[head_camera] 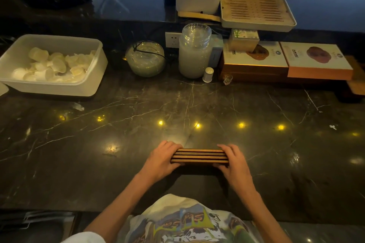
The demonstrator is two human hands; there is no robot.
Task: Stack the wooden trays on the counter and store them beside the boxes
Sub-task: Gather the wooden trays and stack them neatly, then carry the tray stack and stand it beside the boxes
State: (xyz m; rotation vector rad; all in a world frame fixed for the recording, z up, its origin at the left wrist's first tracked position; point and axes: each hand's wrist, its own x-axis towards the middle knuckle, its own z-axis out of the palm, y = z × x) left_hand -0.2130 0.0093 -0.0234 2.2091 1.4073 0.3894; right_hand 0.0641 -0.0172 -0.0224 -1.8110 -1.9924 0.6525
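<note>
A stack of several thin wooden trays [199, 156] stands on edge on the dark marble counter [197, 108], close to the front. My left hand [162, 159] grips its left end and my right hand [233, 161] grips its right end. Two flat boxes [254, 56] with printed lids lie side by side at the back right of the counter, on a low wooden stand. The second box [316, 59] has an orange side.
A white tub [51, 85] of pale petals sits at the back left. A round glass bowl [145, 59], a tall glass jar [194, 51] and a small white shaker [208, 74] stand mid-back. A slatted tea tray [256, 11] rests on the raised ledge above the boxes.
</note>
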